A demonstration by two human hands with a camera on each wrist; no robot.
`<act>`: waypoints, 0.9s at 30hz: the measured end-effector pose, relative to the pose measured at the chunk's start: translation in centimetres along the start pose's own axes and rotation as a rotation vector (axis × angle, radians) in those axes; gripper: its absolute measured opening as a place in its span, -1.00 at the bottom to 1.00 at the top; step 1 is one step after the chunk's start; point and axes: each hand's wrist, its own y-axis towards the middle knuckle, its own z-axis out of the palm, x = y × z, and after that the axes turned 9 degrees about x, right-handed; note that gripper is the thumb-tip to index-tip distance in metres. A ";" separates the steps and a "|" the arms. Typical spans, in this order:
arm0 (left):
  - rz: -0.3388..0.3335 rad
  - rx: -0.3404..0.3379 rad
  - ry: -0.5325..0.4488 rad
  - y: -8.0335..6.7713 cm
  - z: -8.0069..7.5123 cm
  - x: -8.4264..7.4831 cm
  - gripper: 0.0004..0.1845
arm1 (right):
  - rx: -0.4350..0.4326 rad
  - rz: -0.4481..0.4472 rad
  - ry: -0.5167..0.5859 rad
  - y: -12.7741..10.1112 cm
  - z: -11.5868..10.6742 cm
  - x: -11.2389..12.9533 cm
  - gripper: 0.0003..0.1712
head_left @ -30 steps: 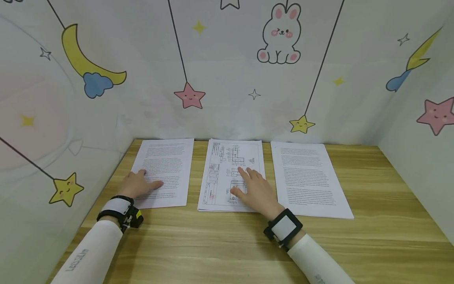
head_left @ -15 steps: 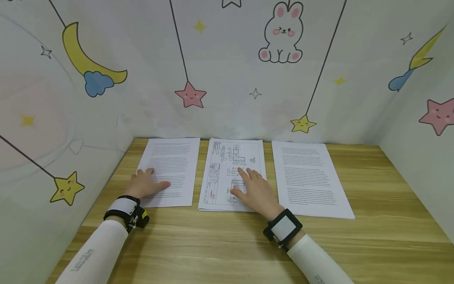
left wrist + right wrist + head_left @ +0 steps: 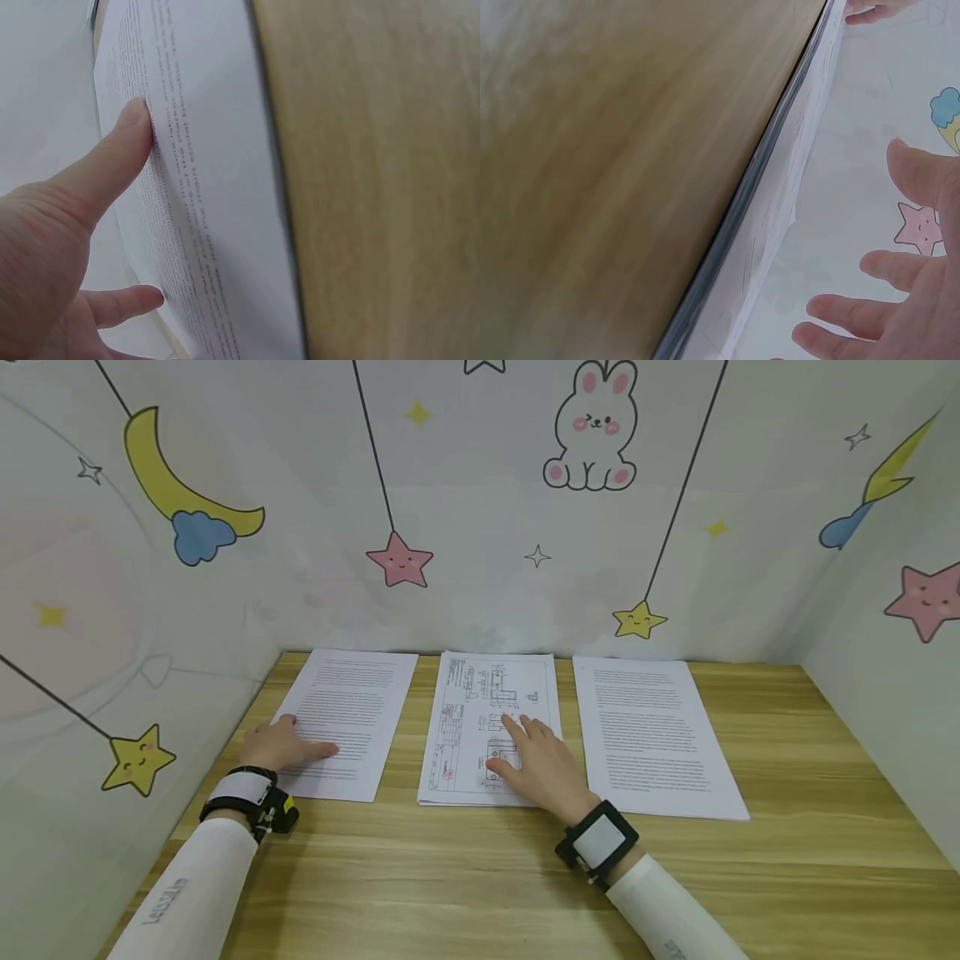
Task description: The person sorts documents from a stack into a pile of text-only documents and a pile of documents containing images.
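Note:
My left hand (image 3: 276, 748) rests on a printed text sheet (image 3: 352, 702) at the left of the table. In the left wrist view, the thumb (image 3: 124, 150) lies straight on the lines of text, and another fingertip touches the page lower down. Over a middle stack of technical drawings (image 3: 457, 743) is my right hand (image 3: 546, 768), fingers spread and holding nothing. In the right wrist view its fingers (image 3: 855, 315) look apart from the paper. The drawing's right part is hidden under this hand.
A second text document (image 3: 652, 735) lies to the right of the drawings, a little askew. All the papers lie toward the back of a wood-grain table (image 3: 420, 877). Behind and beside it stand white walls (image 3: 480, 602) with cartoon prints.
The left text sheet slides right with my left hand, then back left, and now slants more, its near edge farther left. My right hand and the other papers stay in place.

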 end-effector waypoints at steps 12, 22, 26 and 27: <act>-0.050 -0.035 0.007 -0.3 0.2 -0.4 0.20 | 0.027 0.003 0.022 0.1 0.2 0.0 -0.13; -0.058 -0.055 0.028 0.0 0.2 -0.6 0.19 | 0.024 0.000 0.024 0.2 0.1 0.1 -0.13; -0.057 -0.091 -0.005 0.2 0.3 -0.2 0.19 | 0.021 -0.003 0.027 0.2 0.0 0.2 -0.14; -0.063 -0.108 -0.014 0.2 0.2 0.0 0.19 | 0.020 -0.003 0.029 0.1 0.0 0.3 -0.14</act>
